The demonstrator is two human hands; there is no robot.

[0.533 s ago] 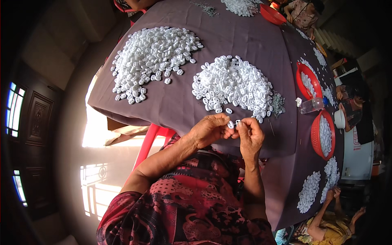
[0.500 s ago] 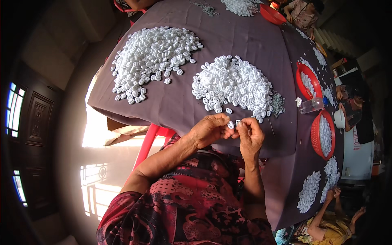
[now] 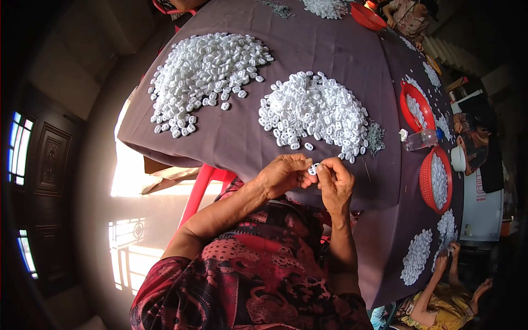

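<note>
Left hand (image 3: 283, 175) and right hand (image 3: 334, 181) jointly pinch one small white plastic piece (image 3: 312, 168) at the bench's (image 3: 236, 143) near edge, just beside the heap (image 3: 316, 113).

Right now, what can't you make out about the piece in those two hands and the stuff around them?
- Small white piece, head view: mostly covered by the left hand and right hand; its shape is unreadable.
- Grey bits beside the near white pile: too small to identify.
- Far red bowl: cut off by the top edge.
</note>
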